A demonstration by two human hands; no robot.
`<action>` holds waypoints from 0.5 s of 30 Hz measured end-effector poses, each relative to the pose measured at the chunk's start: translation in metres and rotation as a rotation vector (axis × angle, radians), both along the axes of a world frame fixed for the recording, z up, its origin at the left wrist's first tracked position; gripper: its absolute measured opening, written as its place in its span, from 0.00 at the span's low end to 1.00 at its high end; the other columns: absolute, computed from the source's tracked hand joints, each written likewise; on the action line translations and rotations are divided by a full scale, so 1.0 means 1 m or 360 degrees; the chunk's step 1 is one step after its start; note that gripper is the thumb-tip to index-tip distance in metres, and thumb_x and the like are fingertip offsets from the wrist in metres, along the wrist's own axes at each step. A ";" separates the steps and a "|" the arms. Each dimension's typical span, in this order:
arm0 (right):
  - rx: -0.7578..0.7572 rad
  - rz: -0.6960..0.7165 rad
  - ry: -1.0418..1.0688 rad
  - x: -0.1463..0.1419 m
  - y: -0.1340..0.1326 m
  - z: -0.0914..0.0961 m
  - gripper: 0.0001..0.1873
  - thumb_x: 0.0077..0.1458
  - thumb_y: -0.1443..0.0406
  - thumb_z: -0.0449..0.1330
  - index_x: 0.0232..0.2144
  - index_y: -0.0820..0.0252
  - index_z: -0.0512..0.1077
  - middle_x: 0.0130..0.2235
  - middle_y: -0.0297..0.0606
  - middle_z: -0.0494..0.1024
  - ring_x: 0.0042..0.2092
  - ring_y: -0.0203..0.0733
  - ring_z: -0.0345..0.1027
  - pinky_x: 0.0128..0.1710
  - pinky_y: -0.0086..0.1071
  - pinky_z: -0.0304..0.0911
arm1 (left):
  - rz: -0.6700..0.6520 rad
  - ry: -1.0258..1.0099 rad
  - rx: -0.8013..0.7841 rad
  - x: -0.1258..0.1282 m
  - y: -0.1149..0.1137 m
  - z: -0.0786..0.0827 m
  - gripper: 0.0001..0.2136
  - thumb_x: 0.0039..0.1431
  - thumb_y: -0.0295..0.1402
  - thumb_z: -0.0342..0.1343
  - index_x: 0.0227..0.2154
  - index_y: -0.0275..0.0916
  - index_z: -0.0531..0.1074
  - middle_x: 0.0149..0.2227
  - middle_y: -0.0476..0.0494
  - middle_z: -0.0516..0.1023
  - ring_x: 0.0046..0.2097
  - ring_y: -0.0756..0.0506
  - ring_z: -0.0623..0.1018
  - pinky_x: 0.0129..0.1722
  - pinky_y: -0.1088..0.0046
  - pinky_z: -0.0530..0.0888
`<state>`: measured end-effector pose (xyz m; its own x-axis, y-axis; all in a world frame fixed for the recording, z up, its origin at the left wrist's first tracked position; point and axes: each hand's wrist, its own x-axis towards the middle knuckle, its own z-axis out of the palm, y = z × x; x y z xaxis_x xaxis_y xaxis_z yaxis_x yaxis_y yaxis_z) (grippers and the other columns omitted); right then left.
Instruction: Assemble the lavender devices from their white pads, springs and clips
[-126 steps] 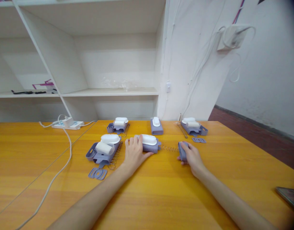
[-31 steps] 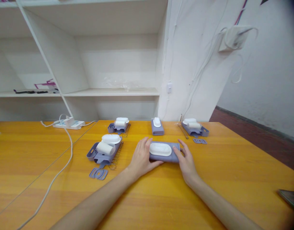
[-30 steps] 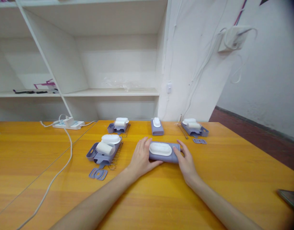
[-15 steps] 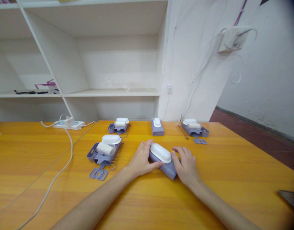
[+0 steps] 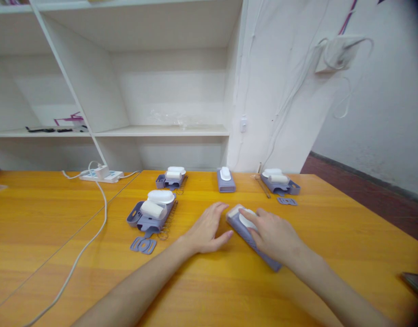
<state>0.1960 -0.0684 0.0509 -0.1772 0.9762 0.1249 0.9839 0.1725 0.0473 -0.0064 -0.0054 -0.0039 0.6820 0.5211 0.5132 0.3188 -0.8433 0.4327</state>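
A long lavender plastic case (image 5: pixel 244 230) lies diagonally on the table, a white oval piece (image 5: pixel 247 219) on its top. My right hand (image 5: pixel 272 234) reaches over the case, fingers closed about the white piece and part of the case, covering much of both. The case's far end looks pale. My left hand (image 5: pixel 210 229) hovers or rests just left of the case, apart from it, with thumb and fingers spread and nothing in them. Left of that hand sits another lavender case (image 5: pixel 150 225) with a white oval piece (image 5: pixel 161 196) and a white roller (image 5: pixel 153 210).
Flat lavender rings (image 5: pixel 143 245) and a coiled wire (image 5: pixel 168 221) lie by the left case. Similar sets (image 5: pixel 173 178), (image 5: pixel 280 181) and a closed case (image 5: pixel 226 181) stand along the back. A power strip (image 5: pixel 101 175) trails a white cable (image 5: pixel 89 245). A dark flat object (image 5: pixel 415 281) lies at right.
The case has shifted right and nearer, away from my left hand, which has let go of it. My right hand has moved from its side to over its top.
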 end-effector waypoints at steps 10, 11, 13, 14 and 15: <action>-0.0253 -0.0529 -0.0048 0.121 0.035 0.003 0.28 0.43 0.68 0.58 0.49 0.46 0.69 0.44 0.44 0.76 0.44 0.56 0.70 0.38 0.43 0.62 | 0.0087 0.0063 0.0046 -0.001 -0.003 0.001 0.29 0.56 0.41 0.50 0.57 0.37 0.49 0.57 0.34 0.59 0.58 0.40 0.61 0.58 0.57 0.59; -0.0271 -0.0589 -0.0037 0.134 0.039 0.001 0.28 0.42 0.68 0.58 0.49 0.45 0.69 0.44 0.44 0.77 0.44 0.56 0.71 0.38 0.43 0.62 | 0.0090 0.0063 0.0047 -0.001 -0.003 0.001 0.28 0.56 0.41 0.50 0.57 0.37 0.49 0.56 0.35 0.59 0.58 0.40 0.61 0.58 0.57 0.59; -0.0275 -0.0714 -0.0006 0.157 0.045 -0.006 0.25 0.41 0.67 0.59 0.45 0.45 0.72 0.42 0.43 0.77 0.42 0.54 0.71 0.37 0.42 0.63 | 0.0094 0.0065 0.0050 -0.001 -0.004 0.001 0.28 0.56 0.41 0.50 0.57 0.37 0.49 0.56 0.35 0.60 0.58 0.40 0.61 0.58 0.56 0.60; -0.0258 -0.0758 0.0025 0.168 0.048 -0.009 0.23 0.39 0.66 0.60 0.42 0.45 0.73 0.41 0.42 0.78 0.41 0.53 0.72 0.37 0.41 0.63 | 0.0096 0.0065 0.0053 -0.001 -0.004 0.002 0.28 0.56 0.41 0.50 0.57 0.37 0.49 0.56 0.35 0.60 0.57 0.40 0.62 0.57 0.56 0.60; -0.0196 -0.0795 0.0056 0.178 0.051 -0.014 0.21 0.38 0.66 0.61 0.39 0.45 0.75 0.39 0.41 0.78 0.39 0.52 0.72 0.36 0.40 0.64 | 0.0095 0.0066 0.0057 -0.001 -0.004 0.002 0.28 0.56 0.41 0.50 0.57 0.37 0.49 0.56 0.35 0.60 0.57 0.40 0.62 0.57 0.56 0.60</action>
<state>0.3739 -0.0174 0.0371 0.3168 0.9485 0.0013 0.9483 -0.3167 0.0216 -0.0069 -0.0093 -0.0022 0.6714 0.5433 0.5040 0.3862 -0.8370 0.3878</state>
